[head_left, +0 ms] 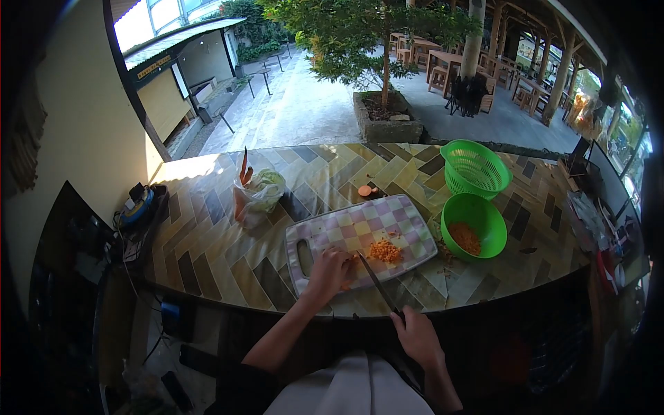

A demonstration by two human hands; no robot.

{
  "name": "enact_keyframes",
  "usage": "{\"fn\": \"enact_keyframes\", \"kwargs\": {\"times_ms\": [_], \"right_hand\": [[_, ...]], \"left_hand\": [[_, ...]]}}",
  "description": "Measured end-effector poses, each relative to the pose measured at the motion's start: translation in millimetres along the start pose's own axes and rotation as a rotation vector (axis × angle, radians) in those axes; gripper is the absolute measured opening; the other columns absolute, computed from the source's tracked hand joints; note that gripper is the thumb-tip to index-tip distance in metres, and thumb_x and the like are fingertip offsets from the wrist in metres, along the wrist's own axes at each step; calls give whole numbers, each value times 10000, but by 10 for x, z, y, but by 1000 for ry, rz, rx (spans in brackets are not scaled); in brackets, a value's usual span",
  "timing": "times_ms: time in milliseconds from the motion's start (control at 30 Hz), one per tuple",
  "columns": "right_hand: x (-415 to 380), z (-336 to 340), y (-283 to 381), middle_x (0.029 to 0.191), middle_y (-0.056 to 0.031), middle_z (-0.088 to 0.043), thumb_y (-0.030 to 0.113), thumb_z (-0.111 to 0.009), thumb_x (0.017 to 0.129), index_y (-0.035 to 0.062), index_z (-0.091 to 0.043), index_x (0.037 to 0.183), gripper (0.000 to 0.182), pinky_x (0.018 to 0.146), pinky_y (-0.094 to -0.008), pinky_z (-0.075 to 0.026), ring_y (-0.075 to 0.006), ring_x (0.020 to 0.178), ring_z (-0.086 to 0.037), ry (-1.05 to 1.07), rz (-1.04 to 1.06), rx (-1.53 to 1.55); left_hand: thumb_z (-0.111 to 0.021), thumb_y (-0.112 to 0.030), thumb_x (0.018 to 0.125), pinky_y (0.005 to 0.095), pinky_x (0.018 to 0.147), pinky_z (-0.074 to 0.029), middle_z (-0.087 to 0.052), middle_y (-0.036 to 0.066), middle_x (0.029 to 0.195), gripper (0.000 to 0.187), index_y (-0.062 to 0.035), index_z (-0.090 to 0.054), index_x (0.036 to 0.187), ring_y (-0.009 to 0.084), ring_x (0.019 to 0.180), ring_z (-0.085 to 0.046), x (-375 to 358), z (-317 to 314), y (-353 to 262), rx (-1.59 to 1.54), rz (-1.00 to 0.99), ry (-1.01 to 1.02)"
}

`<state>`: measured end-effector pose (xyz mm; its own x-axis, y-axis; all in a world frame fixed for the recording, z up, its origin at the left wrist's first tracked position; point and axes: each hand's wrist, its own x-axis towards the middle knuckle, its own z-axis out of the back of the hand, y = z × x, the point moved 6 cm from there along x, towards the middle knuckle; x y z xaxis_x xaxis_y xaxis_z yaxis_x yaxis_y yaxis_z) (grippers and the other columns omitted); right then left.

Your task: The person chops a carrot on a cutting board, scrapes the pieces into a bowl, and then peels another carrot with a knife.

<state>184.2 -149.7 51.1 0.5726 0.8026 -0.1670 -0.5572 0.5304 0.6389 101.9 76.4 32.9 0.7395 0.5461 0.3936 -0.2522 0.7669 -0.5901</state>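
Note:
A pink-and-white checkered cutting board (325,235) lies at the near side of the table. My right hand (417,335) is wrapped round the handle of a kitchen knife (377,281), whose blade slants over the board with its tip close to my left fingers. On the board's left half, my left hand (330,268) is closed with fingertips down on carrot, mostly hidden beneath them. Finely chopped carrot (384,252) forms a small heap just right of the blade. To the board's right, a green bowl (494,220) contains more chopped carrot (465,238).
Behind the bowl a green colander (477,162) leans tilted. A clear plastic bag (257,206) with whole carrots and a pale green vegetable sits at left. Cut carrot ends (365,190) lie beyond the board. A dark tray (145,221) stands at the table's left end.

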Motion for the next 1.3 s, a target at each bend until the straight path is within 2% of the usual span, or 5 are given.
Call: {"fn": "enact_keyframes", "kwargs": {"times_ms": [167, 467, 667, 1067, 1300], "right_hand": [[-2, 4, -20, 808, -287, -639, 334, -493, 1003, -26, -541, 912, 375, 725, -570, -468, -486, 813, -616, -3, 21, -37], [66, -14, -73, 786, -279, -637, 342, -494, 1000, -25, -549, 917, 380, 729, -560, -471, -474, 810, -623, -14, 41, -88], [92, 90, -2, 794, -286, -627, 320, -531, 983, -41, -552, 905, 370, 730, -543, -452, -471, 824, -605, 27, 23, -107], [58, 99, -31, 794, -286, -624, 325, -532, 982, -38, -561, 933, 368, 734, -546, -453, -469, 828, -607, 47, 23, -94], [61, 171, -83, 790, -286, -616, 312, -549, 979, -49, -570, 919, 367, 721, -537, -445, -481, 827, -595, 26, 13, -29]], "left_hand": [[-638, -22, 797, 404, 903, -477, -680, 184, 962, 203, 59, -706, 970, 346, 979, -606, 11, 30, -71, -32, -18, 30], [-628, 11, 815, 346, 614, -526, -681, 184, 775, 149, 102, -678, 921, 294, 630, -662, 60, 145, -218, -300, 168, 155], [-637, 57, 786, 334, 680, -535, -695, 214, 807, 192, 83, -699, 966, 296, 722, -697, 38, -10, 59, -315, 34, -10], [-713, -63, 813, 355, 638, -519, -684, 183, 837, 202, 22, -723, 996, 285, 692, -672, -36, -47, 33, -180, 112, -87], [-756, -107, 781, 394, 744, -502, -664, 166, 898, 187, 10, -708, 919, 325, 809, -625, -122, 21, -156, -184, 186, -132]]}}
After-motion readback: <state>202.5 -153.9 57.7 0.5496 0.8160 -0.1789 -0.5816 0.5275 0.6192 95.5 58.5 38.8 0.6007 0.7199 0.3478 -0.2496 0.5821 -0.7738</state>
